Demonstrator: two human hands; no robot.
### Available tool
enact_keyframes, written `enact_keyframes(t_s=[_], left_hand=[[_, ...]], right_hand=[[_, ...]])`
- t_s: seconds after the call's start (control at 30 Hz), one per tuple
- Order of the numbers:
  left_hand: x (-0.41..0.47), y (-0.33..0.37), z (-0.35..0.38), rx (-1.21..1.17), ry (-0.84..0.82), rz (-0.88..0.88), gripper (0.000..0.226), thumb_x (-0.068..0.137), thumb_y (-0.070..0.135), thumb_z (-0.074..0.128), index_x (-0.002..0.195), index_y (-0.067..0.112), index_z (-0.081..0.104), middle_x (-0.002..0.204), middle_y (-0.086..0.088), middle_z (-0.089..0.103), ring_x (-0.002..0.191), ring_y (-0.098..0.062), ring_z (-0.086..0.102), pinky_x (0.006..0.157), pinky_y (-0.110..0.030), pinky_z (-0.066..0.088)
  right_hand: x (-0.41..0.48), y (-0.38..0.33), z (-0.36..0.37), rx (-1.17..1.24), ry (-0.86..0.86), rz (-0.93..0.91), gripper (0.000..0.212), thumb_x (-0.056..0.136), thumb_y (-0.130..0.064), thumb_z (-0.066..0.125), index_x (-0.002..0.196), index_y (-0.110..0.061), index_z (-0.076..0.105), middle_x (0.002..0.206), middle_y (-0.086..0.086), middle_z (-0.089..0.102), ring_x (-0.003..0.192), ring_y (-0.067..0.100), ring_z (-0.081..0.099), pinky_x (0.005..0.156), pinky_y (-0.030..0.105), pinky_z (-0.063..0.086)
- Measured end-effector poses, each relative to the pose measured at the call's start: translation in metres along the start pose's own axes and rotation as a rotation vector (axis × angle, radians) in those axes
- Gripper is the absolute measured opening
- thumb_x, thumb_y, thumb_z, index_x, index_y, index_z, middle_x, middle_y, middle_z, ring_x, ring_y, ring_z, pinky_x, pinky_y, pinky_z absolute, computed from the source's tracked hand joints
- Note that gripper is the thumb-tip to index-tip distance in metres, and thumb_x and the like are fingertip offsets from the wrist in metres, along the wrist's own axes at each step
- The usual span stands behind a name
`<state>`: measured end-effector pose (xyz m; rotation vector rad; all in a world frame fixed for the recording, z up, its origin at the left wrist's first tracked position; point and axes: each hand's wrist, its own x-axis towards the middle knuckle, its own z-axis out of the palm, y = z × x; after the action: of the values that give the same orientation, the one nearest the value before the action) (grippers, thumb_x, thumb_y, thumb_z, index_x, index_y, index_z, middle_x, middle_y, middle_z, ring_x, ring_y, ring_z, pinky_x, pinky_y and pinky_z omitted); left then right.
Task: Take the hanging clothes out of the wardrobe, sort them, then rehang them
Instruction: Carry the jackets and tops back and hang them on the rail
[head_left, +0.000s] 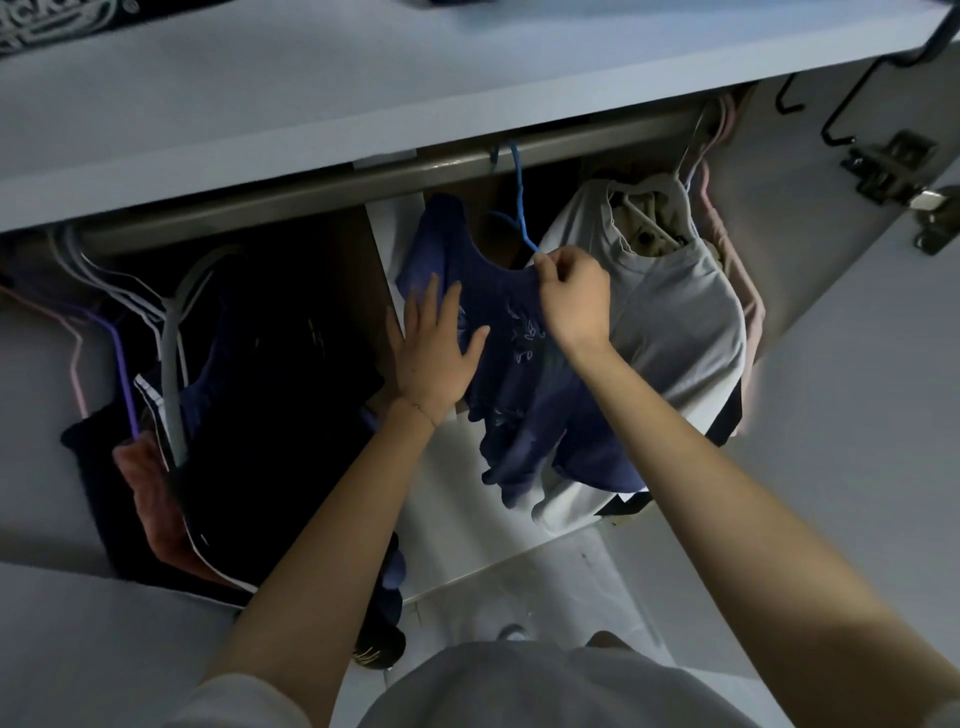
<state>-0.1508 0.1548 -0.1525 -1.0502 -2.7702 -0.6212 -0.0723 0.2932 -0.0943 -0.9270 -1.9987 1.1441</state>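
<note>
Beyond the left hand (436, 353), leftward: dark clothes (270, 389) bunched on white and purple hangers, crowded along the rail (322, 192), well apart from both hands.
Left hand: open, fingers straight and spread, laid flat on the left side of the navy top (519, 384), seemingly to steady or smooth the cloth.
Between the hands: navy top with a pale print, hung from a blue hanger (519, 208) hooked over the rail just above; hem dangling below both wrists.
Right hand (574, 299): thumb and forefinger pinching the top's neckline where the hanger wire enters it, probably to seat or free the collar.
Beyond the right hand, rightward: pale grey T-shirt (680, 322) touching the navy top; pink garment (753, 312) behind it.
Step in hand: unhooking or rehanging, impossible to tell which.
</note>
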Motion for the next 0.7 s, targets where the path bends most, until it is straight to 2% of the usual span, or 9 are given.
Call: enact_keyframes(t_s=[0.1,0.23,0.4,0.53,0.63,0.7], left_hand=[[0.004,-0.001,0.002,0.038,-0.002,0.009,0.063,0.100,0.052,0.044,0.154,0.021,0.030,0.165,-0.007,0.016,0.152,-0.029,0.008,0.118,-0.056,0.005],[0.007,0.000,0.009,0.069,-0.024,0.017,0.064,0.100,0.053,0.043,0.154,0.021,0.030,0.165,-0.007,0.016,0.152,-0.030,0.008,0.118,-0.057,0.005],[0.010,0.004,0.014,0.056,-0.055,0.039,0.065,0.101,0.052,0.043,0.155,0.019,0.029,0.165,-0.008,0.015,0.152,-0.032,0.007,0.119,-0.057,0.003],[0.015,0.008,0.016,0.077,-0.069,0.032,0.064,0.101,0.052,0.041,0.155,0.019,0.028,0.164,-0.009,0.016,0.152,-0.032,0.007,0.120,-0.057,0.005],[0.018,0.011,0.020,0.089,-0.074,0.035,0.065,0.101,0.053,0.041,0.155,0.019,0.028,0.164,-0.009,0.017,0.151,-0.033,0.009,0.120,-0.057,0.006],[0.020,0.014,0.024,0.087,-0.082,0.034,0.065,0.100,0.053,0.041,0.155,0.020,0.028,0.164,-0.009,0.018,0.151,-0.033,0.009,0.120,-0.058,0.006]], right_hand=[[0.006,0.002,-0.001,0.028,0.035,-0.021,0.019,0.098,-0.020,0.055,0.082,-0.010,0.059,0.064,-0.008,0.051,0.060,0.004,0.047,0.060,0.024,0.035],[0.028,0.000,-0.005,0.042,0.056,0.014,0.021,0.098,-0.019,0.056,0.078,-0.012,0.054,0.064,-0.009,0.049,0.059,0.003,0.046,0.059,0.021,0.035],[0.055,0.016,-0.012,-0.014,0.045,0.107,0.032,0.098,-0.018,0.055,0.067,-0.017,0.046,0.065,-0.004,0.050,0.072,0.017,0.052,0.069,0.029,0.040],[0.062,0.026,-0.020,-0.054,0.047,0.124,0.016,0.100,-0.016,0.050,0.087,-0.008,0.054,0.085,0.008,0.058,0.082,0.018,0.054,0.071,0.029,0.040],[0.071,0.033,-0.032,-0.092,0.089,0.130,0.018,0.101,-0.017,0.050,0.089,-0.005,0.056,0.090,0.015,0.061,0.086,0.024,0.056,0.074,0.032,0.041],[0.079,0.038,-0.043,-0.141,0.128,0.138,0.023,0.101,-0.018,0.050,0.095,0.002,0.061,0.099,0.021,0.066,0.095,0.031,0.060,0.073,0.030,0.037]])
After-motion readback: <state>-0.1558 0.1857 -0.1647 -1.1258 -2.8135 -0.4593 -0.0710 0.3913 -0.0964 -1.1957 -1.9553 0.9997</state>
